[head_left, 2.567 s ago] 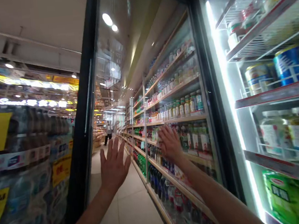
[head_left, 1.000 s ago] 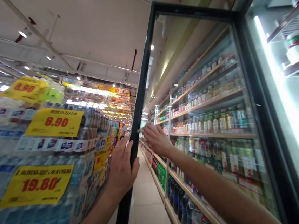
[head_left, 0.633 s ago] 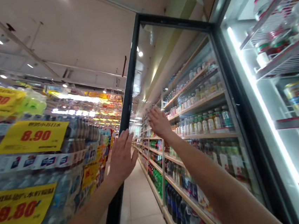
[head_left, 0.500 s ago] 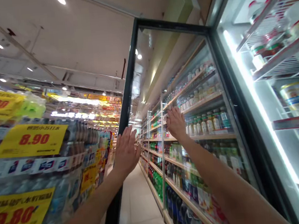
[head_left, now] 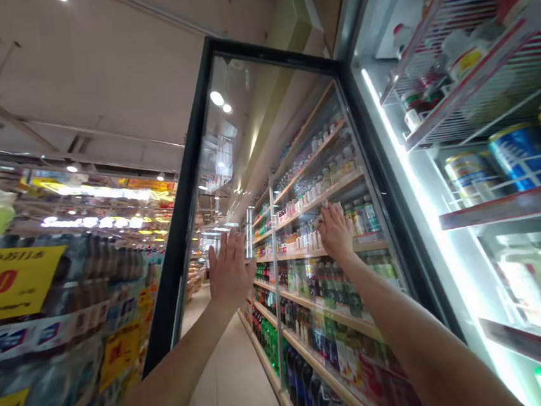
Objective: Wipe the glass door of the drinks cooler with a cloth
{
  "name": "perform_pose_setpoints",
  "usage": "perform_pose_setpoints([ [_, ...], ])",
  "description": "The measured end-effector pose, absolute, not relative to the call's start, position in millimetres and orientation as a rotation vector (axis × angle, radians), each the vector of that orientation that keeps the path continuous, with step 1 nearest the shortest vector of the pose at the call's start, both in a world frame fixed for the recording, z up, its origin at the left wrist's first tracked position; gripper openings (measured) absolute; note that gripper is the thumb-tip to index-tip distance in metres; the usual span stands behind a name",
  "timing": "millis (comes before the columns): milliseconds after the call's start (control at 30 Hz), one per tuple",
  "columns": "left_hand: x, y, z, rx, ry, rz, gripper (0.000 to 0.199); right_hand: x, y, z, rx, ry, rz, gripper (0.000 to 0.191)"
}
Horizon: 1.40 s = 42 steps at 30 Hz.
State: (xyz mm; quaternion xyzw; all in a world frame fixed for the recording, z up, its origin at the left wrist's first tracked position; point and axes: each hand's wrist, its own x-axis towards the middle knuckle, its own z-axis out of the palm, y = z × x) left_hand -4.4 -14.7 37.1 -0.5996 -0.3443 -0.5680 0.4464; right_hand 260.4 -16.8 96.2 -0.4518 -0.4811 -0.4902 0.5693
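A glass cooler door (head_left: 276, 55) with a black frame stands swung open in front of me. My left hand (head_left: 230, 269) is raised before the glass near the door's outer side, palm forward and fingers stretched upward. Farther right, my right hand (head_left: 336, 230) is also up at the glass, its fingers slightly bent. Both hands hold nothing. Whether the palms press on the glass or hover just in front of it, I cannot tell.
At right, the lit cooler (head_left: 399, 152) has wire shelves with cans (head_left: 524, 153) and bottles. Through the glass, a long drink shelf (head_left: 313, 346) lines the aisle floor (head_left: 220, 374). Stacked bottled-water packs (head_left: 48, 333) with a yellow price sign (head_left: 14, 282) stand at left.
The view has turned right, so the door and water packs sit farther left and more cooler shelves show. Against the door, both hands are farther right, and my right hand's fingers look more bent.
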Motion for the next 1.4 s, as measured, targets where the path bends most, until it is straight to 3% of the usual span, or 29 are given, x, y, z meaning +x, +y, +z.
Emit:
perform_pose_setpoints([
  [167,11.6,-4.9,25.9,-1.51,-0.809,-1.388,0.052,296.2,-23.9,85.0,-1.089,-1.238,-1.22,0.044],
  [367,14.8,-4.7,23.2,-1.512,-0.83,-1.385,0.052,370.3,-43.8,71.0,-1.312,-0.849,-0.952,0.046],
  [500,15.3,-4.9,23.6,-1.523,-0.82,-1.397,0.052,315.0,-31.4,66.9,-1.246,-1.062,-1.073,0.045],
  [633,14.4,-5.2,23.4,-1.527,-0.794,-1.408,0.053,266.0,-25.2,65.8,-0.927,-1.649,-1.367,0.047],
  [833,14.5,-5.4,23.3,-1.524,-0.802,-1.411,0.052,315.0,-34.9,70.1,-1.179,-0.973,-1.068,0.046],
  [1033,14.0,-3.7,21.3,-1.519,-0.798,-1.411,0.052,278.2,-29.2,33.6,-0.929,-1.662,-1.411,0.045],
  [1100,13.8,-4.1,20.7,-1.519,-0.797,-1.41,0.052,278.5,-29.1,30.9,-0.956,-1.599,-1.373,0.045],
  [1233,14.5,-4.9,20.0,-1.531,-0.806,-1.412,0.052,304.0,-28.1,34.5,-1.111,-0.968,-1.108,0.048],
  [1400,15.4,-5.4,7.2,-1.509,-0.841,-1.37,0.051,319.2,-25.9,14.4,-0.989,-1.367,-1.301,0.044],
])
